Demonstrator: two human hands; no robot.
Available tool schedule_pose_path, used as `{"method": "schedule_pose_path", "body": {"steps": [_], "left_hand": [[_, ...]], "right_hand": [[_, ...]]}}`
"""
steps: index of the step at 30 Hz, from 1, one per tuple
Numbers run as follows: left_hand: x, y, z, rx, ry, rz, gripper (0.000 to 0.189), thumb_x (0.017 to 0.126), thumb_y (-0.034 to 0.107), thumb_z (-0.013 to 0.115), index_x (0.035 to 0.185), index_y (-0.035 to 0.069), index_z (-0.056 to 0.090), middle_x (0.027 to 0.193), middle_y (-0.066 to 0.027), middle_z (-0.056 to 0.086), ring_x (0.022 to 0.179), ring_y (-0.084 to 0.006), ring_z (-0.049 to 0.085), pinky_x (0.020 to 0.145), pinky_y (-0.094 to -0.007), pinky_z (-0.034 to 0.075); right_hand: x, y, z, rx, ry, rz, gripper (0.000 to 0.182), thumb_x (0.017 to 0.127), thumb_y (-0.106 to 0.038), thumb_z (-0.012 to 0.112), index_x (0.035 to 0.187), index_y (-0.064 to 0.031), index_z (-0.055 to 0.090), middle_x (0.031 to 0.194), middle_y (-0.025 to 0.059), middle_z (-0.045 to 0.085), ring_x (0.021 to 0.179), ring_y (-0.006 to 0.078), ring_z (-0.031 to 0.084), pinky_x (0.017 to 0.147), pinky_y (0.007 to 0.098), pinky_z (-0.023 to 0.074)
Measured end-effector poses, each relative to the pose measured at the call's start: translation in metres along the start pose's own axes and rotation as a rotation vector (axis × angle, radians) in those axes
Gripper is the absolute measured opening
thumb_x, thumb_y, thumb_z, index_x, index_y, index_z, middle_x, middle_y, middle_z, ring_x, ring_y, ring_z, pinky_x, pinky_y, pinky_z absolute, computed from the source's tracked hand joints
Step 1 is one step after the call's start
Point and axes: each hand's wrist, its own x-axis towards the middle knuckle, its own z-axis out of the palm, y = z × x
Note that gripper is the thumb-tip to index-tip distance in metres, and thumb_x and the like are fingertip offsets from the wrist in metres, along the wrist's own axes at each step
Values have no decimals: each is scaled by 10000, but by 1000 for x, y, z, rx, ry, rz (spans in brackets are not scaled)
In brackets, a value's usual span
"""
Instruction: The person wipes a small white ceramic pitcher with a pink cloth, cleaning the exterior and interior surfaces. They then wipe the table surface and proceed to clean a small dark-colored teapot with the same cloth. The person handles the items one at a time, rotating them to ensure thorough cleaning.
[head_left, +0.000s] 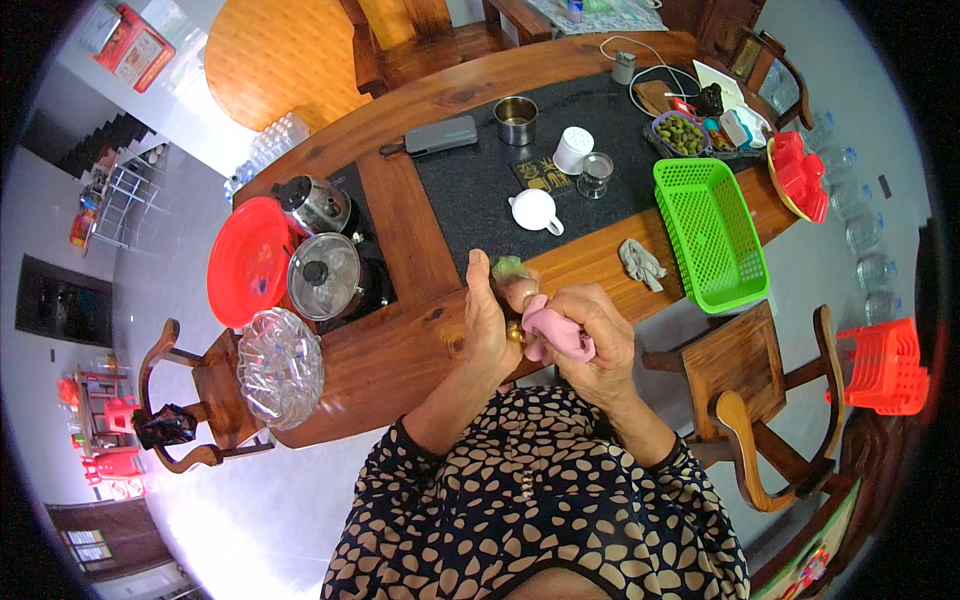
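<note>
In front of my chest, at the table's near edge, my left hand (489, 330) holds a small glossy ornament (519, 291) with a green top and pale brown body. A gold-coloured piece (515, 332) shows beside that palm; whether it belongs to the ornament I cannot tell. Bunched in my right hand (600, 337) is a pink cloth (556, 330), pressed against the ornament's lower part. The fingers and cloth hide much of the ornament. Just beyond my hands, a white teapot (534, 210) sits on the dark inlay of the wooden table (390, 360).
To the right are a crumpled grey cloth (642, 264) and a green plastic basket (711, 232). A red basin (249, 262), a glass-lidded pot (324, 276) and a clear scalloped bowl (280, 367) stand left. Wooden chairs (731, 367) flank me. A steel cup (516, 120) stands farther back.
</note>
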Motion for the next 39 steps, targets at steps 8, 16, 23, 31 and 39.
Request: {"method": "schedule_pose_path", "body": {"steps": [8, 16, 23, 31, 39], "left_hand": [[10, -5, -19, -156, -121, -163, 589, 907, 632, 390, 908, 75, 581, 875, -60, 608, 830, -192, 581, 759, -326, 504], [5, -13, -29, -209, -235, -179, 275, 918, 402, 570, 905, 127, 583, 804, 16, 568, 738, -106, 535, 660, -267, 467], [-7, -10, -25, -205, -111, -255, 277, 913, 386, 555, 983, 122, 601, 918, -17, 620, 871, -154, 592, 797, -328, 499], [-4, 4, -20, -145, -267, -153, 459, 951, 391, 393, 1144, 4, 549, 953, -106, 628, 875, -207, 609, 797, -320, 500], [-2, 0, -17, 84, -226, 59, 420, 975, 313, 354, 1157, -19, 536, 1037, -103, 612, 949, -192, 598, 862, -322, 480]], "right_hand": [[-5, 1, -1, 405, 159, 524, 215, 798, 13, 667, 998, 2, 589, 949, 36, 573, 804, 98, 566, 689, 218, 460], [2, 11, 9, 162, 80, 215, 223, 767, 10, 679, 975, -6, 601, 946, 64, 576, 830, 139, 564, 710, 243, 454], [1, 8, 11, -121, -40, -80, 277, 688, 8, 695, 960, -10, 644, 947, 111, 596, 812, 223, 611, 673, 294, 496], [-3, 0, 5, -62, -224, -52, 294, 661, 2, 704, 948, -21, 646, 926, 113, 611, 812, 243, 630, 656, 320, 526], [29, -3, -1, -75, -97, 66, 268, 713, 10, 701, 966, -7, 614, 900, 101, 603, 773, 164, 617, 672, 294, 497]]}}
